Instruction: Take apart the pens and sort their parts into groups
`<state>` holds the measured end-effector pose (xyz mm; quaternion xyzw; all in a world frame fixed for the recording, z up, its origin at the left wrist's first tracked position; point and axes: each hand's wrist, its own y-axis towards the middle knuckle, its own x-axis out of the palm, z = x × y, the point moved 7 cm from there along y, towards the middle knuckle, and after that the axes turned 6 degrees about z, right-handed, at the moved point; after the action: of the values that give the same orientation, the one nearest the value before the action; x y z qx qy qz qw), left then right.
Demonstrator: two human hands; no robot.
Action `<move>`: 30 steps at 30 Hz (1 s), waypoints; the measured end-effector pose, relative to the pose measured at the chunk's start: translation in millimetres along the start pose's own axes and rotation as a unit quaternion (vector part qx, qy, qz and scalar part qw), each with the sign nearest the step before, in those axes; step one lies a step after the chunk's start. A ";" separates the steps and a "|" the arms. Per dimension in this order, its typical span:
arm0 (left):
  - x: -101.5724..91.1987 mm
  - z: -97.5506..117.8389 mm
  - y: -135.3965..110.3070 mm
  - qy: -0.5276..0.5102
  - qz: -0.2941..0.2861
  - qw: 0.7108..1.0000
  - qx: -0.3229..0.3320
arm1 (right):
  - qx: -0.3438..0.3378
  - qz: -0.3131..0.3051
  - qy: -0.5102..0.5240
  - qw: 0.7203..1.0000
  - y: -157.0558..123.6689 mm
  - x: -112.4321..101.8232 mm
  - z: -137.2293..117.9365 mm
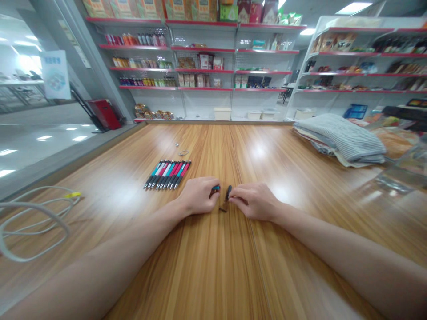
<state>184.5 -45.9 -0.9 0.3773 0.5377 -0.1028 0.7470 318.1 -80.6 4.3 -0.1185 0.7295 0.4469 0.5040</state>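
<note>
Both of my hands rest on the wooden table (207,266) near its middle. My left hand (198,195) is closed around a pen part with a teal and black end (215,190). My right hand (255,201) pinches a small black pen piece (228,192) between thumb and fingers. The two pieces are a few centimetres apart. A tiny dark part (223,209) lies on the table between the hands. A row of several pens (167,174), teal, red and pink with black tips, lies side by side just left of and beyond my left hand.
A folded stack of striped grey cloth (343,138) sits at the right. A white cable (33,218) coils at the left edge. Small rings (183,152) lie beyond the pens. Shop shelves (203,66) with goods stand behind the table. Clear plastic (405,171) lies at far right.
</note>
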 end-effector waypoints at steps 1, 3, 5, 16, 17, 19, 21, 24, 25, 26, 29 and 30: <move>0.3 0.0 -0.2 -0.003 -0.002 1.000 0.000 | -0.001 0.000 0.000 1.000 0.0 0.4 0.0; -0.1 1.0 -0.7 -0.008 -0.004 1.000 0.000 | 0.007 0.014 -0.005 1.000 0.2 -0.4 1.7; -1.7 4.6 -1.5 -0.018 -0.005 1.000 0.009 | 0.022 0.036 -0.013 0.999 0.6 -2.8 4.5; -9.0 7.0 0.4 -0.082 0.025 0.996 0.019 | 0.056 0.073 -0.003 0.996 1.2 -8.4 8.7; -8.4 5.4 0.5 -0.084 0.026 0.996 0.016 | 0.056 0.073 -0.003 0.996 0.9 -8.2 8.8; -7.8 3.7 0.3 -0.087 0.027 0.996 0.016 | 0.054 0.067 -0.001 0.996 0.6 -7.4 8.8; -7.9 3.6 0.1 -0.088 0.025 0.996 0.016 | 0.051 0.059 0.000 0.997 0.8 -6.8 8.6; -11.0 6.0 0.3 -0.096 0.028 0.995 0.018 | 0.049 0.061 -0.003 0.997 1.8 -7.6 8.5; -12.6 7.9 0.5 -0.104 0.031 0.994 0.023 | 0.047 0.064 -0.004 0.997 2.1 -8.1 8.4; -13.9 10.3 0.5 -0.112 0.033 0.993 0.030 | 0.045 0.069 -0.004 0.997 2.4 -8.5 8.4; -14.5 17.2 0.6 -0.122 0.029 0.991 0.050 | 0.045 0.079 -0.004 0.996 2.4 -9.2 9.1; -13.6 18.8 0.6 -0.119 0.026 0.991 0.055 | 0.046 0.082 -0.003 0.996 2.1 -9.3 9.3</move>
<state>193.0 -61.6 13.9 0.4165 0.4290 -0.1570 0.7861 327.0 -74.7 12.4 -0.0336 0.7550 0.4530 0.4729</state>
